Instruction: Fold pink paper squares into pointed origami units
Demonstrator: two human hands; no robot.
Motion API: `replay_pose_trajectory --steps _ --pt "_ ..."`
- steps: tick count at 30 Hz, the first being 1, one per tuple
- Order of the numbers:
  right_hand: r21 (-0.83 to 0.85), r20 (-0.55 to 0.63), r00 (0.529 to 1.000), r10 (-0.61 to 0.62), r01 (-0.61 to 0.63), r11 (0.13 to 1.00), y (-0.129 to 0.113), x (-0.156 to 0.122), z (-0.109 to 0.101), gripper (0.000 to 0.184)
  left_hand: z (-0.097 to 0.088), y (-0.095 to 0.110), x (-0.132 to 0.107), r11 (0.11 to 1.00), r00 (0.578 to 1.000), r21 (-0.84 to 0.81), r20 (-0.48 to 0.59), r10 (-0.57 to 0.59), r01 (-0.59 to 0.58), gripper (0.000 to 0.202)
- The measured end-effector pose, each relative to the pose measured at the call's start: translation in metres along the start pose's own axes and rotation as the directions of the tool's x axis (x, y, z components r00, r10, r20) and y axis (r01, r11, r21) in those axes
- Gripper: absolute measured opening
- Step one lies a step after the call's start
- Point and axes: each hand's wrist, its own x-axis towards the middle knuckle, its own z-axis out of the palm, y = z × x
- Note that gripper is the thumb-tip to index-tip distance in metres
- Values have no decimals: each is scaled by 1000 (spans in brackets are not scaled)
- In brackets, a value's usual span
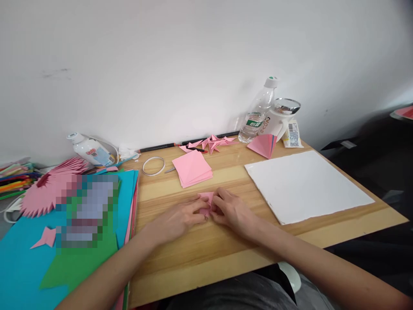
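A small folded piece of pink paper lies on the wooden table between my hands. My left hand presses its fingers onto the paper's left side, holding it down. From the other side my right hand pinches the paper's right edge, fingers bent and close together; they hide part of the folds. Just beyond is a stack of pink paper squares, slightly fanned. Farther back, folded pink pointed paper pieces rest along the wall.
A white board lies at right. Behind it stand a water bottle, a white mug and a folded pink paper cone. A tape roll sits left of the stack. Blue paper sheets and a pink fringed paper piece lie left.
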Motion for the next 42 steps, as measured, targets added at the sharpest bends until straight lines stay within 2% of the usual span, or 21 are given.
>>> replay_pose_trajectory --steps 6,9,12,14,17,19,22,24,27,30,33,36,39,42 --pt "-45 54 998 24 -21 999 -1 2 -3 13 -5 -10 -8 990 997 123 55 56 -63 30" --pt "-50 86 994 65 -61 997 2 4 -6 11 -7 -9 -9 959 990 249 76 123 -138 30" --pt "-37 89 994 67 -64 997 4 6 -8 6 -3 -8 -12 931 993 345 54 109 -121 37" --pt "-29 84 995 54 -51 998 4 8 -9 9 2 -11 -14 942 994 320 3 110 -106 32" --pt "-48 89 994 69 -65 997 1 9 -10 10 8 -17 -15 983 984 156 -137 114 -93 25" --pt "-68 90 992 84 -78 995 -1 9 -10 10 10 -20 -14 995 963 54 -255 92 -81 26" --pt "-78 86 992 90 -84 993 -2 8 -10 11 12 -22 -11 998 923 5 -381 58 -61 28" --pt "-89 90 992 93 -85 992 -2 8 -9 11 14 -21 -9 999 915 10 -402 38 -37 20" --pt "-104 101 990 97 -86 991 -2 8 -9 12 19 -17 -6 999 933 33 -359 -4 17 8" --pt "-97 99 991 93 -83 992 -2 7 -9 12 20 -13 -4 994 951 72 -306 -53 78 10" --pt "-77 84 994 65 -58 995 0 7 -10 11 18 -9 -3 982 950 104 -285 -123 159 5" --pt "-22 81 997 12 -10 1000 3 12 -12 9 17 -9 -4 970 938 119 -306 -166 210 23" --pt "2 102 995 16 -16 1000 5 20 -15 7 17 -14 -6 970 926 118 -342 -162 214 36" --pt "4 91 996 -16 15 1000 4 26 -17 7 16 -23 -8 961 895 85 -394 -209 262 48"
